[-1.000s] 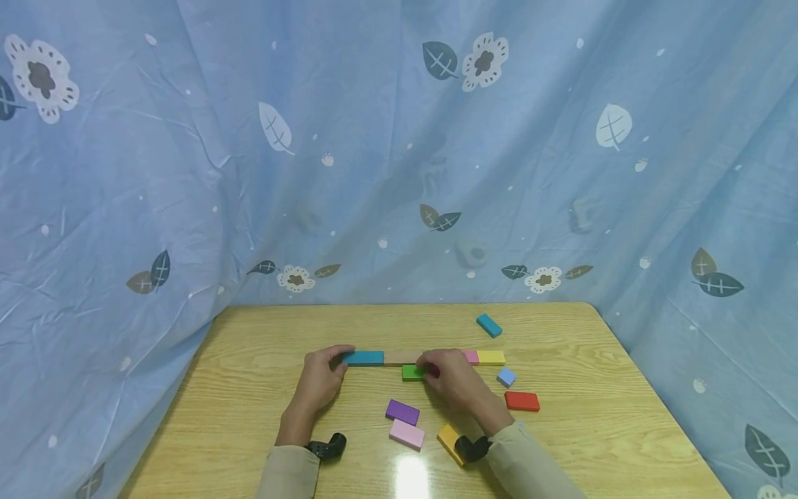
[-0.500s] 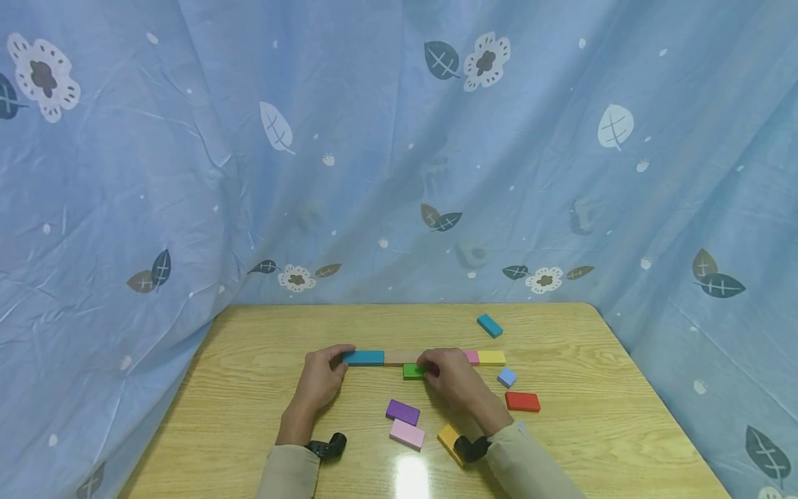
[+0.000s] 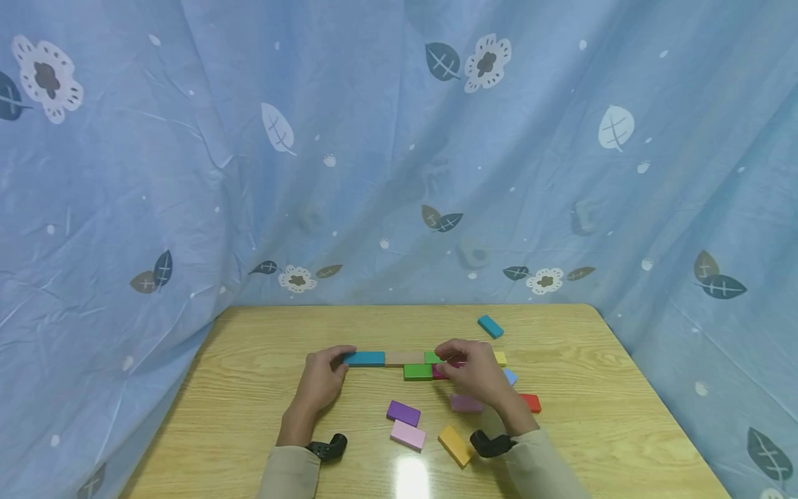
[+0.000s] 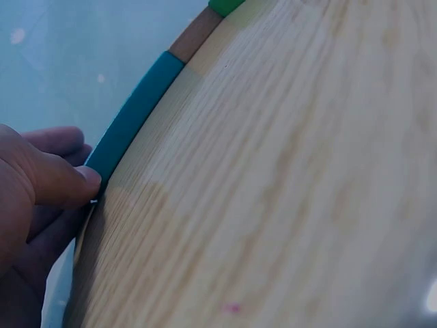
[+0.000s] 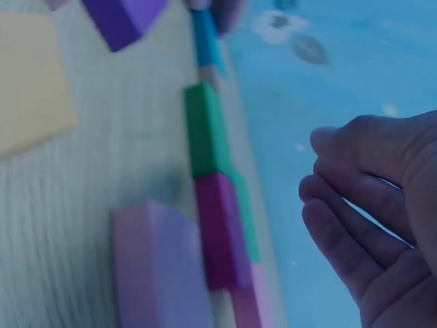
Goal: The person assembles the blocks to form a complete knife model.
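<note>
My left hand (image 3: 321,378) pinches the left end of a blue block (image 3: 366,359), its thumb against the near side in the left wrist view. The blue block begins a row that runs right through a bare wooden block (image 3: 404,359), a green block (image 3: 431,357) and a yellow block (image 3: 501,358). In front of that row, another green block (image 3: 418,373) lies end to end with a magenta block (image 5: 222,232). My right hand (image 3: 476,371) is over the magenta block, fingers loosely bent and holding nothing in the right wrist view. It hides part of the row in the head view.
Nearer me lie a purple block (image 3: 403,414), a pink block (image 3: 408,435), a yellow-orange block (image 3: 455,445) and a mauve block (image 3: 466,403). A red block (image 3: 531,403) and a light blue block (image 3: 510,376) are at the right. Farther back is a small blue block (image 3: 490,326); a curtain (image 3: 386,152) hangs behind the table.
My right hand has come off the front green block and shifted right, uncovering that block, part of the magenta one and the mauve block. My left hand has stayed at the blue block.
</note>
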`<state>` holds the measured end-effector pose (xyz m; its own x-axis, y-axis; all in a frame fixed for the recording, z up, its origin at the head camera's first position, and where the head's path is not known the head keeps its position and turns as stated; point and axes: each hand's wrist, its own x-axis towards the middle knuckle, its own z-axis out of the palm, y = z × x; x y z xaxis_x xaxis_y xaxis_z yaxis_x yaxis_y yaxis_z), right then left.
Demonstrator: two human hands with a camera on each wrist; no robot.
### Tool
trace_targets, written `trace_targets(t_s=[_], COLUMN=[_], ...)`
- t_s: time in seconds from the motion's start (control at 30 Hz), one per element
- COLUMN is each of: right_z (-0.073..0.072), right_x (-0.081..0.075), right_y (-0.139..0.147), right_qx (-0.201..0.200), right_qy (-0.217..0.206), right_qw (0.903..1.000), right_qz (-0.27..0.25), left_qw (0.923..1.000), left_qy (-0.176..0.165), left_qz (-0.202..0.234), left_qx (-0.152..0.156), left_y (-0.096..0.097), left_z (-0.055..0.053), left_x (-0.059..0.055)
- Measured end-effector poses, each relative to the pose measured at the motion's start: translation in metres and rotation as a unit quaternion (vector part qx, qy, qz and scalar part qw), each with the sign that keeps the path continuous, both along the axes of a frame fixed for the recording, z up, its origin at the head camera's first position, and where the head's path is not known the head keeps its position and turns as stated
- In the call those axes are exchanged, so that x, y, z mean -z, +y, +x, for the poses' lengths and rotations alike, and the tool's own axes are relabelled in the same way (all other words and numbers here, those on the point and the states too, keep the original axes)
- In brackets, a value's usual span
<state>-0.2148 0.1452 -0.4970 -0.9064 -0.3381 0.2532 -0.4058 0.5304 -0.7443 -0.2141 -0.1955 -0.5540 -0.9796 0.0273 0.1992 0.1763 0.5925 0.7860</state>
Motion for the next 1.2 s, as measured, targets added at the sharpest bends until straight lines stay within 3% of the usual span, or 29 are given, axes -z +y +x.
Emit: trace_targets(t_s=[0.17, 0.47, 0.83, 1.2], right_z=[0.011, 0.040, 0.052, 0.052], right_x=[-0.003, 0.017, 0.036, 0.038], right_y=[0.021, 0.051, 0.071, 0.071], right_qx=[0.023, 0.043, 0.043, 0.041], right_qy=[-0.016, -0.077, -0.122, -0.116], right_qw=[0.9981, 0.9876, 0.9842, 0.9918], right_qz=[-0.055, -0.130, -0.121, -0.034], left_qw=[0.9999, 0.9999, 1.0000, 1.0000], left_qy=[-0.009, -0.011, -0.001, 0.005], left_qz=[0.004, 0.002, 0.005, 0.005], left_qx=[-0.004, -0.007, -0.002, 0.001], left_y=[-0.001, 0.000, 0.001, 0.001], left_z=[-0.001, 0.000, 0.000, -0.001], left_x=[-0.001, -0.003, -0.001, 0.000])
